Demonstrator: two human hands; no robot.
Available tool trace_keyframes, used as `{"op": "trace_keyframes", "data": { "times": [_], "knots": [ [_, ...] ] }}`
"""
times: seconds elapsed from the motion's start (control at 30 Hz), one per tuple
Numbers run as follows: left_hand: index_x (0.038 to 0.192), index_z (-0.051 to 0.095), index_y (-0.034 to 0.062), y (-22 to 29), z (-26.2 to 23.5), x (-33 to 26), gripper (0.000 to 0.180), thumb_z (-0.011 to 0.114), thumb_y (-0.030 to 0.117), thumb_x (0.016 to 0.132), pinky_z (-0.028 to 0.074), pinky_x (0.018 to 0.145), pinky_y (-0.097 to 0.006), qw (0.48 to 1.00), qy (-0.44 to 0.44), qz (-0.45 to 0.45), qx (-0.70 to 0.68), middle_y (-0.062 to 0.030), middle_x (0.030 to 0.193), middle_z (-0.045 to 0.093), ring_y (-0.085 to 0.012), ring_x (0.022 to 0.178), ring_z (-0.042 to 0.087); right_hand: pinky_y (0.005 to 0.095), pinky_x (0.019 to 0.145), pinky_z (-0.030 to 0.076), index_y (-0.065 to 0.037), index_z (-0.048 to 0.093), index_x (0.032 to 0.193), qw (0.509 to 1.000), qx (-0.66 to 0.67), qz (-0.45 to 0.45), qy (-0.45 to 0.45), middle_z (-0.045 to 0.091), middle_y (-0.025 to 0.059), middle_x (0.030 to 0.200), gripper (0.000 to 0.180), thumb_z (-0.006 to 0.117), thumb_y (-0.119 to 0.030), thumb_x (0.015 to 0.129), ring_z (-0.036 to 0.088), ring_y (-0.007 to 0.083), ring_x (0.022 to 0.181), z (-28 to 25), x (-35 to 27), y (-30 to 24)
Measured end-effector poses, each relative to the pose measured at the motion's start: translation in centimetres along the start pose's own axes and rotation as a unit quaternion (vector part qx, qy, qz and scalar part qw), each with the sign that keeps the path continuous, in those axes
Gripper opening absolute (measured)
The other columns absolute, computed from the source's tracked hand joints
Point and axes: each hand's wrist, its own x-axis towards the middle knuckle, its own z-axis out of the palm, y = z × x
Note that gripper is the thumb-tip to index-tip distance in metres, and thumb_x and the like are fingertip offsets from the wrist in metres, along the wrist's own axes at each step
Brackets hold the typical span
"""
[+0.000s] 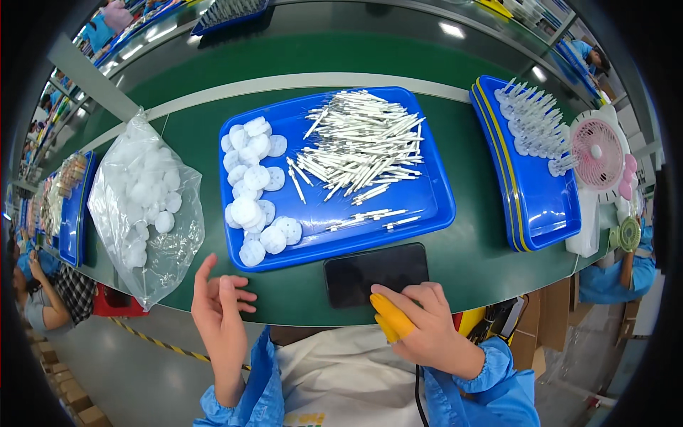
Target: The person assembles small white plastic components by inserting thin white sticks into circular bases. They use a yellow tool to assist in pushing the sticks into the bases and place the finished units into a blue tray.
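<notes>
My left hand is held palm up over the bench's near edge, fingers apart and nothing in them. My right hand is at the lower right corner of a black smartphone. Yellow finger cots cover its thumb and forefinger, which are drawn together; anything between them is hidden. Beyond the phone lies a blue tray. Round, translucent white discs with small holes are heaped on its left side. A large pile of thin white sticks with wire-like ends fills its right side.
A clear plastic bag of white discs sits left of the tray. At right are stacked blue trays with upright clear parts, and a pink-and-white fan. A black cable hangs below my right hand. Other people work around the line.
</notes>
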Motion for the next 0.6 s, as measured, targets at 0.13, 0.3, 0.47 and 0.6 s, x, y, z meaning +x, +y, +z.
{"op": "trace_keyframes", "data": {
  "times": [0.13, 0.3, 0.47, 0.6],
  "knots": [
    [0.151, 0.048, -0.0036, 0.0, 0.6, 1.8, 0.045, 0.054, 0.016, 0.11, 0.054, 0.061, -0.025, 0.999, -0.045, -0.006, -0.011, -0.0099, 0.091, 0.068, -0.0125, 0.072, 0.066, 0.0436, 0.087, 0.046, 0.003, 0.076, 0.103, 1.0, 0.014, 0.002, -0.024, 0.066, 0.0129, 0.132, 0.038, 0.079, -0.011, 0.068, 0.056, 0.0293, 0.102, 0.0, 0.8, 1.1],
    [0.151, 0.048, -0.003, -1.0, 0.4, 3.2, 0.045, 0.056, 0.009, 0.108, 0.054, 0.062, -0.024, 0.998, -0.05, 0.012, -0.024, -0.0064, 0.086, 0.066, -0.0105, 0.071, 0.064, 0.0449, 0.086, 0.045, 0.005, 0.075, 0.094, 0.999, 0.03, 0.041, 0.002, 0.065, 0.0127, 0.124, 0.031, 0.086, -0.012, 0.07, 0.056, 0.0316, 0.101, -1.6, 0.9, 1.9],
    [0.152, 0.048, -0.0007, -0.4, 0.2, 4.4, 0.046, 0.055, 0.005, 0.107, 0.052, 0.063, -0.023, 0.999, -0.049, 0.018, -0.005, -0.0039, 0.083, 0.064, -0.0089, 0.071, 0.063, 0.0465, 0.088, 0.045, 0.005, 0.073, 0.105, 0.997, -0.027, 0.063, -0.025, 0.061, 0.0151, 0.128, 0.052, 0.091, -0.022, 0.063, 0.054, 0.0344, 0.105, -1.7, 0.8, 2.4],
    [0.152, 0.048, -0.0001, 0.3, 0.1, 4.7, 0.046, 0.054, 0.005, 0.107, 0.051, 0.063, -0.022, 0.997, -0.071, 0.016, 0.025, -0.0032, 0.082, 0.063, -0.0084, 0.071, 0.062, 0.0478, 0.092, 0.046, 0.005, 0.069, 0.117, 0.988, -0.053, 0.142, -0.026, 0.058, 0.019, 0.138, 0.07, 0.095, -0.029, 0.061, 0.054, 0.0378, 0.111, -2.0, 0.6, 2.6]
  ]
}}
